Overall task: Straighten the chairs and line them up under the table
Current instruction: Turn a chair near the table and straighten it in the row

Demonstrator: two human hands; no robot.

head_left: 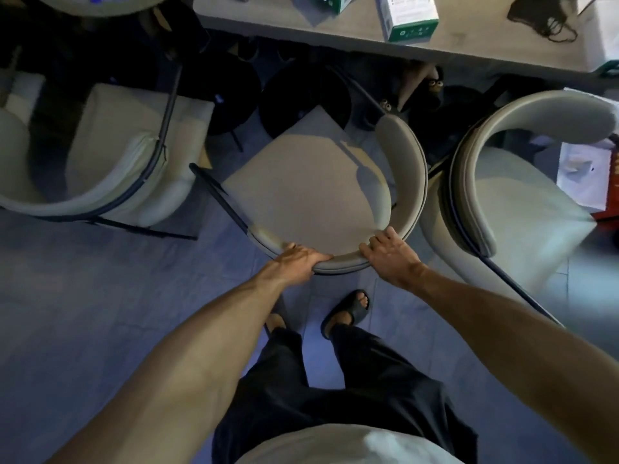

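Middle chair [311, 192] between left chair [110, 162] and right chair [502, 195], before the table [469, 50]

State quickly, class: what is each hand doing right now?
Left hand: closed on the middle chair's backrest.
Right hand: on the same backrest, fingers draped over its rim.

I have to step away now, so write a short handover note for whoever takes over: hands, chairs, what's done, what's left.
Left hand and right hand both grip the curved backrest of the middle chair. That chair sits skewed, one seat corner pointing at the table, and is not yet under it. The left chair and right chair also stand clear of the table edge. Nothing finished; left: square up and push in all three.
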